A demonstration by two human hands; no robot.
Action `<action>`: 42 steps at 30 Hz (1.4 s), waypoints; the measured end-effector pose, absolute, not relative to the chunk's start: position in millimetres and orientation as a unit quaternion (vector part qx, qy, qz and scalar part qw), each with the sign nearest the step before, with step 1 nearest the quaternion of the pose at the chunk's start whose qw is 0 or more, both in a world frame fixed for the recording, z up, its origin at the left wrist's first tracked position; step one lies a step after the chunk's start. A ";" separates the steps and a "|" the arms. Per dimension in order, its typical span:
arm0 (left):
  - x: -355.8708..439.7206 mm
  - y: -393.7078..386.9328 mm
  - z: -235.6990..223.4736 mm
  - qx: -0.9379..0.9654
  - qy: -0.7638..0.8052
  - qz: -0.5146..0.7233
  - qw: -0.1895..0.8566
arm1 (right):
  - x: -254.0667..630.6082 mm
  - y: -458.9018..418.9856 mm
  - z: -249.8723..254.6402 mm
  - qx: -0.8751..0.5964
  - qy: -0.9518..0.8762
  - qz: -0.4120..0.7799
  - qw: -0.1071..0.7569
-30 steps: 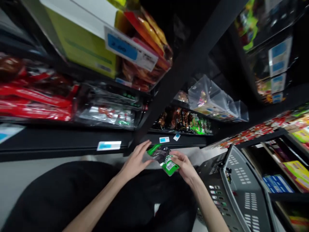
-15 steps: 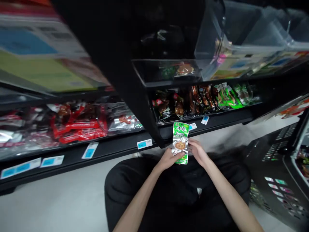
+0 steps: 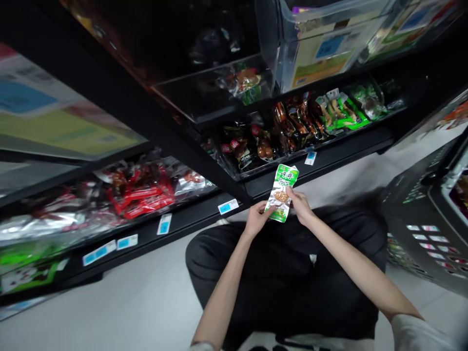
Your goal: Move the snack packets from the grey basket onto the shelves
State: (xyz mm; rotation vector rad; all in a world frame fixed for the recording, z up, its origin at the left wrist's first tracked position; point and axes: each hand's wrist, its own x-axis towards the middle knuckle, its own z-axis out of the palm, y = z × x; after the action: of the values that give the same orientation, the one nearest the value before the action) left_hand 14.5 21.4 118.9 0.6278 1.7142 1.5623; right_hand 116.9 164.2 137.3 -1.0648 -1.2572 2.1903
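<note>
A green and silver snack packet (image 3: pixel 281 195) with a picture of food on its front is held up between both hands, above my crossed legs. My left hand (image 3: pixel 257 217) pinches its lower left part, thumb lying across the front. On the packet's right edge my right hand (image 3: pixel 299 204) has its thumb on the front and its other fingers behind, partly hidden. Just beyond the packet, the lowest shelf (image 3: pixel 347 155) carries dark packets of brown meat snacks (image 3: pixel 265 146) and green packets (image 3: pixel 345 111).
Left of a black shelf divider (image 3: pixel 197 151) lie red packets (image 3: pixel 146 192) and silver bags. Price tags (image 3: pixel 228 206) line the shelf edge. Clear plastic bins (image 3: pixel 288 58) hang over the shelf at upper right. A dark perforated basket (image 3: pixel 405 204) stands on the floor at right.
My right thumb has come onto the packet's front, where before the right fingers were at its edge. The packet now leans more to the right. The view has turned and shifted.
</note>
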 end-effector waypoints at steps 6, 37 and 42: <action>14.7 17.4 120.3 0.202 0.642 0.633 0.382 | 119.0 163.9 131.0 -0.342 -0.487 0.777 0.205; 13.7 18.3 117.9 0.258 0.671 0.597 0.357 | 115.4 159.0 138.2 -0.337 -0.520 0.755 0.214; 14.6 16.8 113.5 0.297 0.694 0.564 0.336 | 114.6 157.7 137.2 -0.320 -0.523 0.765 0.194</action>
State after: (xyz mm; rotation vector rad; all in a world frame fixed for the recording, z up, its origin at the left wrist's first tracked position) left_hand 14.6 16.8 113.5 0.7734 1.8092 1.4704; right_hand 114.6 157.7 137.2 -0.8980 -1.4682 2.1469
